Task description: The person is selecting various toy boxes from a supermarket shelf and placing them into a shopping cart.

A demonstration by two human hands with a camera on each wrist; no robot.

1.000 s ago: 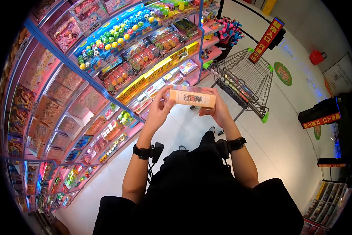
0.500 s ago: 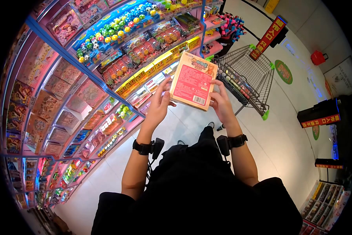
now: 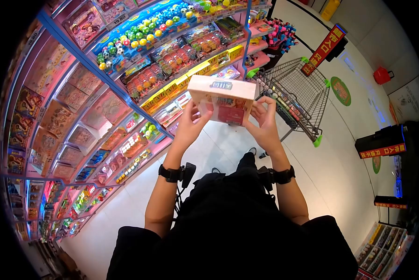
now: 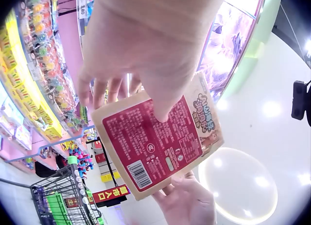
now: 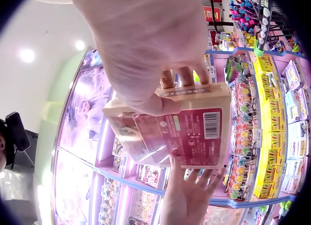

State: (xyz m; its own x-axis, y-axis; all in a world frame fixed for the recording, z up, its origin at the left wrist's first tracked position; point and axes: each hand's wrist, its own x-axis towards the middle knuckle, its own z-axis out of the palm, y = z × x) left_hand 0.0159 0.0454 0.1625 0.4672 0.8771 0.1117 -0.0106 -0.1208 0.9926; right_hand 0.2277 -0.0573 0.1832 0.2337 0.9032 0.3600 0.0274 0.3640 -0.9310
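Note:
A flat cardboard box (image 3: 223, 91) is held up in front of the chest, tilted so a pale narrow side faces up. Its back, in the left wrist view, carries a dark red panel (image 4: 153, 147) of white print and a barcode. The left hand (image 3: 190, 125) grips one side, thumb across the red panel and fingers behind. On the opposite side the right hand (image 3: 264, 126) holds the box between thumb and fingers. The right wrist view shows the right thumb (image 5: 165, 106) lying along the box edge. The box's front is hidden.
Shelves of packaged toys and sweets rise at the left, with yellow boxes (image 3: 190, 74) and colourful balls (image 3: 139, 37). A wire shopping cart (image 3: 295, 93) stands ahead to the right. Red signs (image 3: 326, 49) and a black barrier (image 3: 382, 140) line the right side.
The box has been turned from a narrow side to its printed back, then tipped so a pale side faces up. Both hands have shifted their hold along its edges.

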